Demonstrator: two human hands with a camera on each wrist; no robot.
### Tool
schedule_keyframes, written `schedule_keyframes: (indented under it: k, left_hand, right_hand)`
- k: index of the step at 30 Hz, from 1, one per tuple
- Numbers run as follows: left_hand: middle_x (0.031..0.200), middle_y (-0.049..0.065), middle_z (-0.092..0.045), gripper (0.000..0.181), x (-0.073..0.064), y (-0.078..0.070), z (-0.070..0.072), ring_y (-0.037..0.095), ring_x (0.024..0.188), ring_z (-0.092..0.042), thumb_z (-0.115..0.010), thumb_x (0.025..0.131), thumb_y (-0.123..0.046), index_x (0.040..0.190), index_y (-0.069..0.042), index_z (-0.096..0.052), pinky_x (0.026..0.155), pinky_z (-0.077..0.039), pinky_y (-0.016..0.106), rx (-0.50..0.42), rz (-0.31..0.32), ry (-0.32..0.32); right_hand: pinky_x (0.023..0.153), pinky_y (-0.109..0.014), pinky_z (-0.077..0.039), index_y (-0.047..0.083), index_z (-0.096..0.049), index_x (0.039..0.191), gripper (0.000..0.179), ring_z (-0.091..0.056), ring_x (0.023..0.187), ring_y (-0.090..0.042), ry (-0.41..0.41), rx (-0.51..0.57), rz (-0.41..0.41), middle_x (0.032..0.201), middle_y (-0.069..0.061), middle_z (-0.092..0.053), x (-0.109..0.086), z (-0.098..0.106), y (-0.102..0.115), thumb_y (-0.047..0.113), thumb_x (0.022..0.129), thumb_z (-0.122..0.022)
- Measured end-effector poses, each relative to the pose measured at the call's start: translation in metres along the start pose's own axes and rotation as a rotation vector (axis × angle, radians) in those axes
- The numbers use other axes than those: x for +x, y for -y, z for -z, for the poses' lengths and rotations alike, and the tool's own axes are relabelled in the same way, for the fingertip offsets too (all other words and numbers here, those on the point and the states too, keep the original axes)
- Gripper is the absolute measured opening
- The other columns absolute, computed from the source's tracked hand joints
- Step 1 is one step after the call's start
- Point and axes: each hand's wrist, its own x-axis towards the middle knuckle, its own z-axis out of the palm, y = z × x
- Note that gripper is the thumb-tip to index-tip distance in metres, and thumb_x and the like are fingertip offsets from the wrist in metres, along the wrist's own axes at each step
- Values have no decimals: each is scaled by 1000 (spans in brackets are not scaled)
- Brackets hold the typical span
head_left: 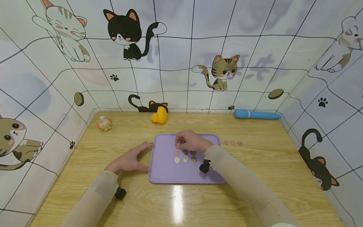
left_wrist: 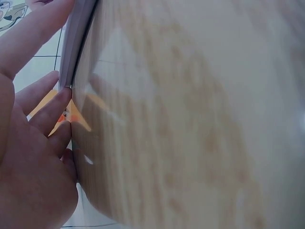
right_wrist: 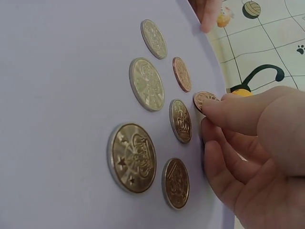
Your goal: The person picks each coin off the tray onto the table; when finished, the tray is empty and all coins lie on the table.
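My right hand (head_left: 192,140) is over the back part of a purple tray (head_left: 164,173), pinching a copper-coloured coin (right_wrist: 202,98) between thumb and fingers. That coin is held close to the tray surface. Nearer me lie two rows of three: a front row of silver coins (head_left: 185,160), and behind it a copper-coloured coin (head_left: 176,152) at the left with two darker coins (head_left: 185,152) beside it. At the tray's left edge my left hand (head_left: 129,159) spreads its fingers and thumb, the tips at the rim. The left wrist view shows extended fingers (left_wrist: 50,112) along the tray's side.
Three copper-coloured coins (head_left: 233,142) lie in a row on the wooden table (head_left: 136,198), right of the tray. Toward the back stand a small figurine (head_left: 105,123), a yellow duck toy (head_left: 160,116) and a blue pen-shaped object (head_left: 256,114). Cat-printed cloth (head_left: 175,78) surrounds the table.
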Motion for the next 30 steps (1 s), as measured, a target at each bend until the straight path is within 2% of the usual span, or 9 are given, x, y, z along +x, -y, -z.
schedule_keyframes:
  k: [11,21,30]
  left_hand:
    - [176,6,-16,101,-1,-2,0,38,162,-5,-95,76,-38,161,-32,-40,125,-4,72,2,9,0]
    - [176,7,-16,102,-1,-3,-1,38,162,-7,-96,76,-36,161,-31,-40,125,-5,71,-4,-4,-2]
    - [176,9,-15,102,-1,-1,-1,40,162,-6,-96,76,-36,161,-31,-40,124,-5,72,7,-4,1]
  right_hand:
    - [90,-31,-58,11,-72,97,8,-66,91,-12,-38,134,-62,96,3,-73,-10,5,-12,11,94,-80]
    - [93,-34,-58,10,-72,99,9,-65,93,-13,-75,166,-50,95,2,-71,-29,13,-19,10,94,-80]
    - [95,-36,-59,8,-77,110,16,-69,98,-15,-83,179,-55,102,2,-75,-45,26,-30,13,95,-80]
